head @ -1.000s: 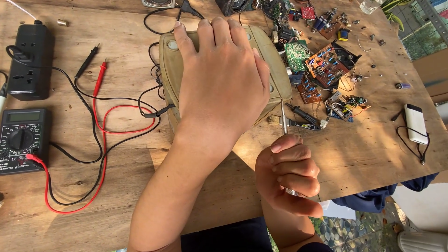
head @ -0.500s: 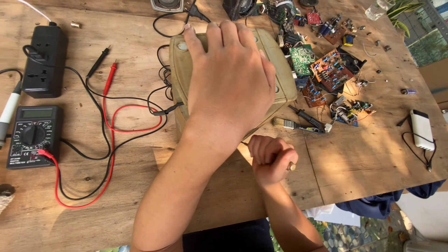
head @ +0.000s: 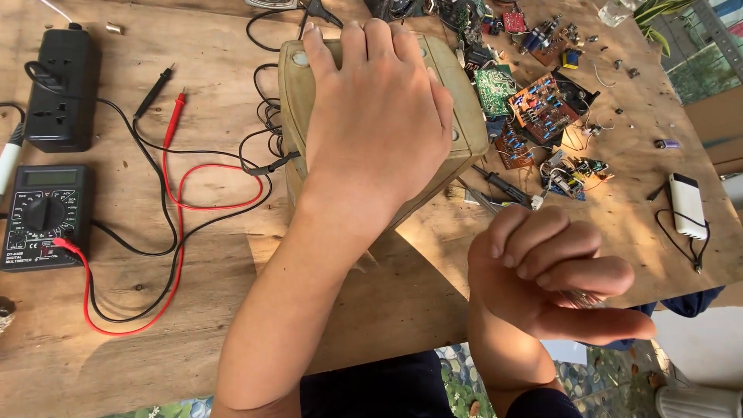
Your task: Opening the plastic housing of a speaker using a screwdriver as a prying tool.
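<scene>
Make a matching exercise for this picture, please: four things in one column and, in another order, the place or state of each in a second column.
Things:
1. beige plastic casing
2. black digital multimeter
3. black power strip
4. small white box with a black cord

Places or states:
a. near the table's right edge
b. far left, red and black leads plugged in
c. pressed flat under the left hand
d. upper left, behind the multimeter

Pairs: 1-c, 2-b, 3-d, 4-a
</scene>
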